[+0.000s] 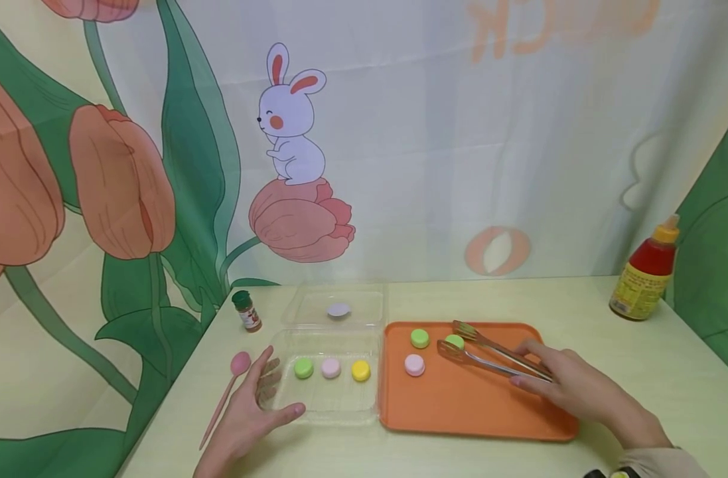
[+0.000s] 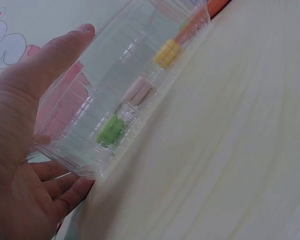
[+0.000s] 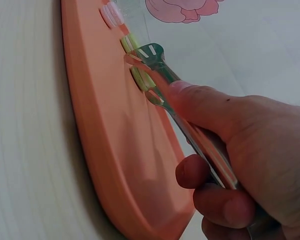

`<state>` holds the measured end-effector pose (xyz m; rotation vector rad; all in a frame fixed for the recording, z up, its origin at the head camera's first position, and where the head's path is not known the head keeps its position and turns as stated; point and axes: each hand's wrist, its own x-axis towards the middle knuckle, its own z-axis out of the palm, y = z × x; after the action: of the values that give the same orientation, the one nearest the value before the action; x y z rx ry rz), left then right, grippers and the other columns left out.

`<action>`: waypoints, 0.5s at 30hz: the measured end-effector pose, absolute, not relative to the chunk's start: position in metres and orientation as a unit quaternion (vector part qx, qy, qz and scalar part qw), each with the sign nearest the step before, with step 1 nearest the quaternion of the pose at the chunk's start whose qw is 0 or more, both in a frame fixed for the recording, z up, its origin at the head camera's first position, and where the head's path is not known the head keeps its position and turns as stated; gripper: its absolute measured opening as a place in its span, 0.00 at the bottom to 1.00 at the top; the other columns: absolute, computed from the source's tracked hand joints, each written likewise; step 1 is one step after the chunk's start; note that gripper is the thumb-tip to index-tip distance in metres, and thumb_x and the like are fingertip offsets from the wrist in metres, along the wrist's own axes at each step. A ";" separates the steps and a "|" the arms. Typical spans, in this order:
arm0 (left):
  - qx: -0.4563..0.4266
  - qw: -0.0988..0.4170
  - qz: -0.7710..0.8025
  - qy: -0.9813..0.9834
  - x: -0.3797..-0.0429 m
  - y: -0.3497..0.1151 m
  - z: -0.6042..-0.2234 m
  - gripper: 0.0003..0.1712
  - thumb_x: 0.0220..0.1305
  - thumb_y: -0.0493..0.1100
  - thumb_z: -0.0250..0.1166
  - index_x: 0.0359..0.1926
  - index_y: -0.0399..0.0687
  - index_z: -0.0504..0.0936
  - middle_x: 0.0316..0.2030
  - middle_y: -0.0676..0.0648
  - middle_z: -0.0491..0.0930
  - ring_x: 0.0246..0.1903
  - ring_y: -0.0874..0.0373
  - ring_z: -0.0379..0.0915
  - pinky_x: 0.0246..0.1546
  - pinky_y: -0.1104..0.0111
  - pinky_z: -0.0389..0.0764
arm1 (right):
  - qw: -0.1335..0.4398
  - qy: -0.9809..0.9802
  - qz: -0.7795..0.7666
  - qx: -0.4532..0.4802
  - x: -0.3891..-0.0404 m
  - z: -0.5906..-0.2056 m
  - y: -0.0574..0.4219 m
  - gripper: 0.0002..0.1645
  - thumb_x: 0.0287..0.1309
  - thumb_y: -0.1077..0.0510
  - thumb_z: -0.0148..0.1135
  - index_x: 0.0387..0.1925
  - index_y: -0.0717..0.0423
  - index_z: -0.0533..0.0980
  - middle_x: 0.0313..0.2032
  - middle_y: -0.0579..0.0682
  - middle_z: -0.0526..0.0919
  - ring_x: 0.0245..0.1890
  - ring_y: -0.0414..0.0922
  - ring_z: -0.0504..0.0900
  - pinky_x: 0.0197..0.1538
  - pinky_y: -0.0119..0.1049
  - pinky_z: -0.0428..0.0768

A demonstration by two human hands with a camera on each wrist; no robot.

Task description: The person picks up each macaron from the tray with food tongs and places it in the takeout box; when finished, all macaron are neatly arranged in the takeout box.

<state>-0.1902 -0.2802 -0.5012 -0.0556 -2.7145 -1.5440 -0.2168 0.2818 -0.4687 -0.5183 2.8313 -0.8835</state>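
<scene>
While the right hand (image 1: 569, 382) holds tongs (image 1: 489, 364), the left hand (image 1: 250, 408) spreads by a clear box (image 1: 322, 417)

Where the tongs reach out ahead of the right hand, their two tips stand apart, with a green macaron (image 1: 454, 341) between them. I cannot tell if the tips touch it. The right hand pinches the tongs, thumb on one side and bent fingers on the other, over the right part of an orange tray (image 1: 477, 405). To the left of that hand, past the tongs, a second green macaron (image 1: 420, 338) and a pink macaron (image 1: 414, 365) sit on the tray.

The left hand has its thumb well apart from its fingers, at the left end of the clear box. I cannot tell if it touches the box. Right of its fingers, three more macarons sit inside in a row: a green one (image 1: 304, 368) nearest the hand, then a pink one (image 1: 331, 368), then a yellow one (image 1: 360, 370). The lid (image 1: 364, 307) lies folded back beyond the left hand, with a small pale oval (image 1: 338, 310) in it.

Just left of the left hand, a pink spoon (image 1: 239, 364) lies on the counter (image 1: 435, 458). Past that hand stands a little jar (image 1: 247, 312) with a green cap. Beyond the right hand, off to its right, stands a red bottle (image 1: 643, 275). In front of both hands hangs a cloth (image 1: 399, 166) with a rabbit (image 1: 294, 149) on it
</scene>
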 end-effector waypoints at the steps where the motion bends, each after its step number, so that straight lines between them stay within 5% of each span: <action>1: -0.019 0.009 -0.495 -0.869 -0.190 -0.280 -0.501 0.72 0.57 0.52 0.89 0.90 0.52 0.50 0.83 0.34 0.65 0.78 0.32 0.68 0.77 0.38 0.72 | 0.065 0.938 -0.293 -0.174 -0.217 -0.469 0.282 0.29 0.75 0.38 0.72 0.65 0.49 0.76 0.26 0.42 0.78 0.24 0.39 0.74 0.28 0.33 0.72; 15: -0.018 0.006 -0.501 -0.865 -0.191 -0.280 -0.502 0.72 0.58 0.51 0.89 0.90 0.52 0.49 0.83 0.33 0.64 0.79 0.32 0.67 0.77 0.39 0.72 | 0.053 0.935 -0.290 -0.197 -0.217 -0.472 0.286 0.20 0.76 0.42 0.71 0.58 0.45 0.76 0.24 0.39 0.73 0.23 0.36 0.70 0.27 0.32 0.68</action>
<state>-0.1905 -0.2803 -0.5016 -0.0558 -2.7066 -1.5685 -0.2170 0.2862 -0.4715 -0.5986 2.8422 -0.8810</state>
